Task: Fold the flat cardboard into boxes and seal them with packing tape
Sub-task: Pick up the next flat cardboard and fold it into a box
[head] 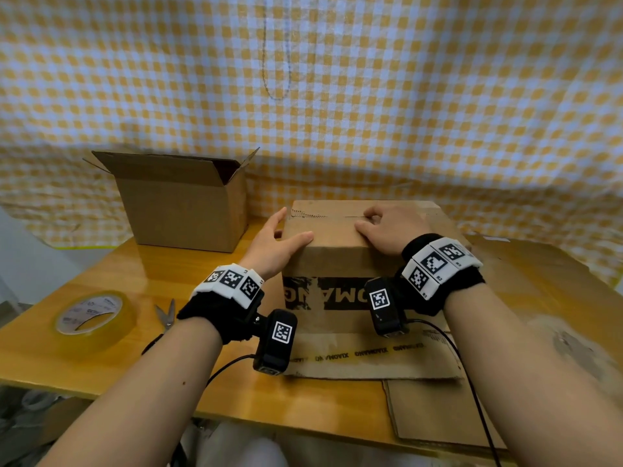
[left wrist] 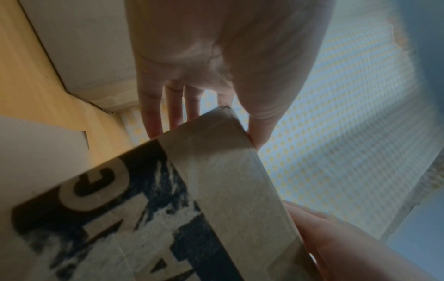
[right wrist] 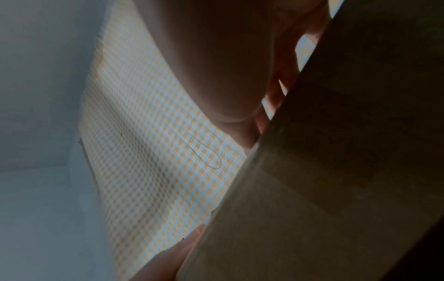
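A closed brown cardboard box [head: 340,257] [left wrist: 168,218] [right wrist: 336,171] with black lettering stands in the middle of the wooden table [head: 118,264]. A seam with a crinkled strip of clear tape [head: 313,215] runs across its top. My left hand [head: 279,237] [left wrist: 204,57] holds the top left corner, thumb on the top and straight fingers [left wrist: 153,114] down the left side. On the top lies my right hand [head: 387,227] [right wrist: 216,57], its fingers pressing at the seam. One bottom flap [head: 364,358] lies flat on the table toward me.
A roll of clear packing tape [head: 92,315] lies at the left, with small scissors [head: 167,315] beside it. An open box [head: 182,210] stands at the back left. Flat cardboard sheets lie at the front right [head: 438,409] and right [head: 539,281]. Checked cloth [head: 337,96] hangs behind.
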